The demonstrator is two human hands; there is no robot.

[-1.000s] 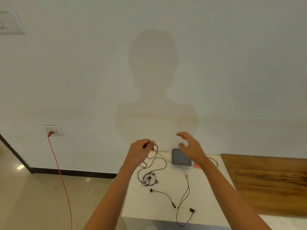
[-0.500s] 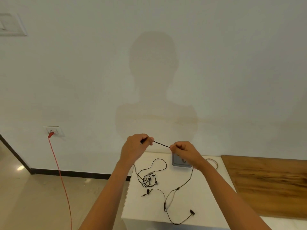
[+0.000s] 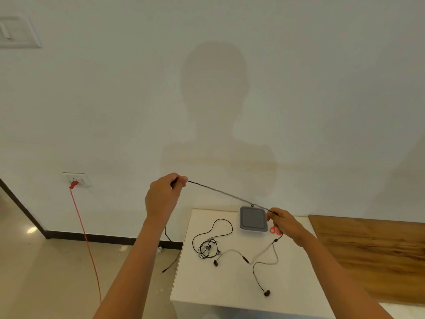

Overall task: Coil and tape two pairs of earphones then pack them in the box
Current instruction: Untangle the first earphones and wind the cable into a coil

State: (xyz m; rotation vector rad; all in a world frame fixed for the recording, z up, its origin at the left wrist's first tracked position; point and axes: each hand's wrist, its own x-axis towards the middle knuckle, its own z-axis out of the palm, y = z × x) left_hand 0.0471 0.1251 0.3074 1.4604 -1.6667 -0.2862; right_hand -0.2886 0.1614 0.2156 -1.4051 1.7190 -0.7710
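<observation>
My left hand pinches one end of a black earphone cable, raised left of the white table. My right hand pinches the same cable farther along, just right of the grey box. The cable runs taut between my hands. Below my right hand it drops to the table, where its two earbuds lie. A second pair of black earphones lies loosely bunched on the left part of the table.
Red scissor handles show beside the box, partly behind my right hand. A wooden surface adjoins the table on the right. A red cord hangs from a wall socket at the left. Another dark cable lies on the floor.
My hands have moved apart: the left rose and went left, the right went right and down. The cable between them is now longer and taut, and the slack on the table has shifted.
</observation>
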